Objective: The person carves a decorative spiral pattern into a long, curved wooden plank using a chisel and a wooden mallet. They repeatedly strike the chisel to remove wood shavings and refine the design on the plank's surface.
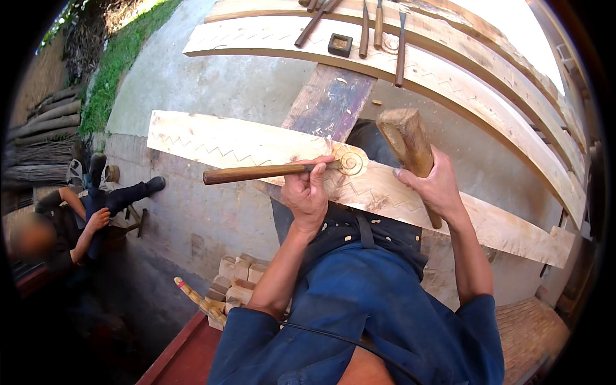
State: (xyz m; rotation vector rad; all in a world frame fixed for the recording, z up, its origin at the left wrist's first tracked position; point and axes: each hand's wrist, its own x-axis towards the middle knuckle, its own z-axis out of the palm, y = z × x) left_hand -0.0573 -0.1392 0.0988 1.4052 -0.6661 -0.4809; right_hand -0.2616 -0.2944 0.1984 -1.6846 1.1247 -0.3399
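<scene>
My left hand (pixel 305 196) grips a long wooden-handled chisel (pixel 250 173) lying nearly level, its metal blade at a carved spiral (pixel 353 163) on a pale plank (pixel 205 140). Pencilled or scribed zigzags run along both sides of the spiral. My right hand (pixel 436 183) is closed round a worn wooden mallet (pixel 405 141), raised just over the plank to the right of the spiral, its handle pointing down toward me. The plank rests across a paint-stained board (pixel 327 99).
More long planks (pixel 462 96) lie along the top, carrying several chisels (pixel 400 58) and a small square dark container (pixel 340 43). Another person (pixel 83 218) sits at the left beside stacked logs (pixel 45 122). Wood blocks (pixel 240 273) are piled at lower left, near a red edge (pixel 173 353).
</scene>
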